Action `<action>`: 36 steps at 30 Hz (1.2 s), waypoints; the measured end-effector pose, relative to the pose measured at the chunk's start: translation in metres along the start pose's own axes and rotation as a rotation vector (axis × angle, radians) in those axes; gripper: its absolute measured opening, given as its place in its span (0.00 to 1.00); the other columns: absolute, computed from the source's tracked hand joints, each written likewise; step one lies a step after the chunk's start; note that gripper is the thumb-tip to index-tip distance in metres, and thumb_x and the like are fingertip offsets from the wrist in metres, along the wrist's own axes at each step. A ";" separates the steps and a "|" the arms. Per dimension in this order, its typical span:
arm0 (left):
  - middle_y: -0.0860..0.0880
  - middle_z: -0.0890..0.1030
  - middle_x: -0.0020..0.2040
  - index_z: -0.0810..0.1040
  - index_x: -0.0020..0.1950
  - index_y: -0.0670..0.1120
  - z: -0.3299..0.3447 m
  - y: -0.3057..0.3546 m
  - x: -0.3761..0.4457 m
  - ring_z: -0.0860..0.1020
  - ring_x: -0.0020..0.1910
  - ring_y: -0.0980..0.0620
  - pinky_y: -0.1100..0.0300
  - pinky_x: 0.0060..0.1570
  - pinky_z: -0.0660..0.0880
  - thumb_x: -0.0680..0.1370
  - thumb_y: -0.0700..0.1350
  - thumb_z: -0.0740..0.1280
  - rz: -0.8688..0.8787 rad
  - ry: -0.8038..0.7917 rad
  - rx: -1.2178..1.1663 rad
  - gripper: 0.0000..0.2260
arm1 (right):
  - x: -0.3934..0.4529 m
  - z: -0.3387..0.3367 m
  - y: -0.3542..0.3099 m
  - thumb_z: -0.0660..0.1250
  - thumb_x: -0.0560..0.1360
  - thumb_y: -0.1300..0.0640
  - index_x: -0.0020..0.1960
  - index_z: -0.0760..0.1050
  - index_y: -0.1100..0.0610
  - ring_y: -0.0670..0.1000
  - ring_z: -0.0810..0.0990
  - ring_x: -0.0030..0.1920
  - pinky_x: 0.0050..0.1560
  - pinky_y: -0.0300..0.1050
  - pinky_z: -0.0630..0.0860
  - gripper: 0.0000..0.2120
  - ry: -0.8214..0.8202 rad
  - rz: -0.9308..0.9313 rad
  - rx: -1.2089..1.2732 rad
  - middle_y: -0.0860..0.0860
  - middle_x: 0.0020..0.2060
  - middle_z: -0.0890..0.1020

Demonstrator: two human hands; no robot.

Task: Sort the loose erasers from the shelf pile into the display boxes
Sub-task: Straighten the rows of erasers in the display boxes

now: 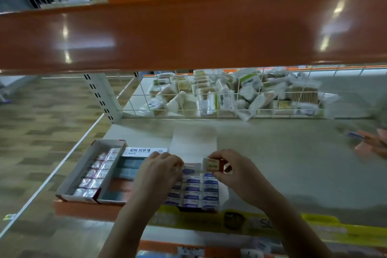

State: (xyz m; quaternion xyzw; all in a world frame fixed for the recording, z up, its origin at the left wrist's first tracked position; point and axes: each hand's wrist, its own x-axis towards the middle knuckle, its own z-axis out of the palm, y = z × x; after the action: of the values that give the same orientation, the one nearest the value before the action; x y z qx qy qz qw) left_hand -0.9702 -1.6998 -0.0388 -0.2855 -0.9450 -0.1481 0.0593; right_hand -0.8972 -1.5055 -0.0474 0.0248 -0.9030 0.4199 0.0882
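At lower centre of the frame, the right hand (234, 170) is pinching a small white sleeved eraser (212, 164) in its fingers above the open cardboard display box of blue-labelled erasers (196, 192). The left hand (161, 170) is resting curled on that box's rows; I cannot tell if it is gripping anything. Placing looks under way: next, lowering the eraser into a gap.

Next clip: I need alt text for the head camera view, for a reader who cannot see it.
A person's right hand pinches an orange-sleeved eraser above a display box of blue-labelled erasers on a grey shelf, while the left hand rests on that box. Two more display boxes sit to the left, under an orange beam.
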 end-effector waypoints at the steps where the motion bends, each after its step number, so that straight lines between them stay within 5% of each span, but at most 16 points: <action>1: 0.57 0.79 0.54 0.77 0.57 0.56 0.002 -0.004 0.003 0.71 0.51 0.56 0.64 0.46 0.63 0.78 0.52 0.61 0.037 -0.025 0.048 0.10 | 0.002 0.004 -0.001 0.68 0.73 0.60 0.56 0.75 0.51 0.40 0.74 0.46 0.46 0.29 0.70 0.13 0.017 0.006 -0.029 0.43 0.47 0.76; 13: 0.53 0.75 0.59 0.73 0.60 0.53 0.025 -0.012 0.027 0.70 0.57 0.52 0.58 0.56 0.64 0.79 0.52 0.58 0.277 -0.136 0.182 0.11 | 0.000 0.026 -0.003 0.68 0.74 0.59 0.60 0.74 0.52 0.44 0.73 0.49 0.49 0.30 0.69 0.15 0.116 0.170 -0.171 0.45 0.49 0.74; 36: 0.50 0.77 0.54 0.76 0.58 0.48 0.040 -0.003 0.018 0.72 0.53 0.51 0.58 0.57 0.64 0.79 0.51 0.59 0.314 -0.177 0.278 0.12 | 0.000 0.037 0.005 0.67 0.75 0.57 0.61 0.73 0.51 0.44 0.71 0.52 0.56 0.37 0.71 0.16 0.109 0.207 -0.193 0.44 0.50 0.74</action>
State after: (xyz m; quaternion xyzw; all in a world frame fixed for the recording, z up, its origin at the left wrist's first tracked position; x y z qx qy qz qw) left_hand -0.9877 -1.6797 -0.0742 -0.4299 -0.9019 0.0201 0.0374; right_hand -0.9033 -1.5303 -0.0747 -0.1000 -0.9307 0.3389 0.0952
